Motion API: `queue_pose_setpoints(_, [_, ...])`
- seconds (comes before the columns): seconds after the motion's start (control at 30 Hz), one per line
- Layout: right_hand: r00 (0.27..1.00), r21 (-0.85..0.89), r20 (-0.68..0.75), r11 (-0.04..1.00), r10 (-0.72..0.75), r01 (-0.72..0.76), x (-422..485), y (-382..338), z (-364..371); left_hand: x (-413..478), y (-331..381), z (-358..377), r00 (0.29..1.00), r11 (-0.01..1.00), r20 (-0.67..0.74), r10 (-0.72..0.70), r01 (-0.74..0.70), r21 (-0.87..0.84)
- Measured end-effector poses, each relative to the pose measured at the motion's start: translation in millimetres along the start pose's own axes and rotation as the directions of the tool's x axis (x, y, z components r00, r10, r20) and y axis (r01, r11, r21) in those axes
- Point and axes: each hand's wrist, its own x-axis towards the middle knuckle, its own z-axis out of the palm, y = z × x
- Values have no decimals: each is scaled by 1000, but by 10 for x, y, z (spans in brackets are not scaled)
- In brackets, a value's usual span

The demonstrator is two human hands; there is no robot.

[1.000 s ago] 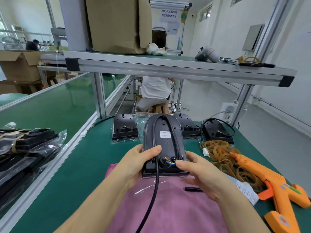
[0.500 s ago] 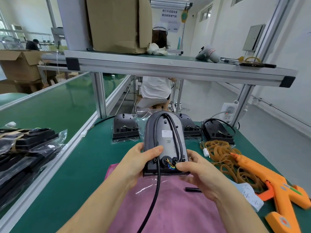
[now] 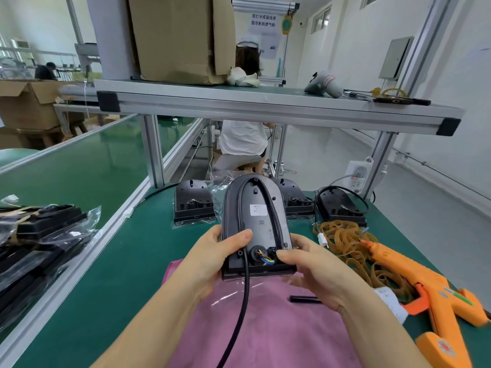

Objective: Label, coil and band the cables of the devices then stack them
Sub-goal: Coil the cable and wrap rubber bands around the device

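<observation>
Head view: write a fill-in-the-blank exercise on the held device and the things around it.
1. The device, gripped by the left hand and right hand, is above a ____ cloth.
2. The glue gun on the table is ____.
3. A black ____ hangs from the device's near end.
Missing: pink; orange; cable.
</observation>
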Motion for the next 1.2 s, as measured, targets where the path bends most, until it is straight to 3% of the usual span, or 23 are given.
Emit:
queue_pose_setpoints(0.23, [998, 113, -24, 992, -52, 54, 9, 45, 9, 16, -18, 1, 1000, 999, -5, 15, -14, 34])
queue_pose_setpoints(0.5, [995, -39, -45, 995, -90, 88, -16, 72, -17, 25, -50, 23, 1000, 1000, 8, 10, -10, 2])
queue_pose_setpoints(0.9, [997, -115, -10, 990, -82, 80, -10, 37, -24, 23, -48, -53, 1000, 1000, 21, 0, 0, 11])
queue_pose_setpoints(1.0, [990, -183, -91, 979, -110, 92, -12, 12, -49, 30, -40, -72, 1000, 1000, 16, -17, 17, 2])
queue_pose_setpoints(1.07, [930, -260, -242, 942, -278, 213, -70, 26, -26, 43, -27, -84, 999, 999, 11, -37, 37, -30])
queue_pose_setpoints(1.1, [848, -357, -295, 874, -441, 330, -113, 51, 5, 59, -18, -93, 999, 998, 3, -51, 51, -49])
queue_pose_setpoints(1.13, [731, -508, -278, 741, -623, 439, -152, 82, 48, 69, -1, -97, 998, 995, -10, -68, 67, -68])
queue_pose_setpoints(1.2, [498, -755, -34, 349, -867, 556, -179, 189, 162, 96, 32, -97, 995, 990, -34, -95, 91, -107])
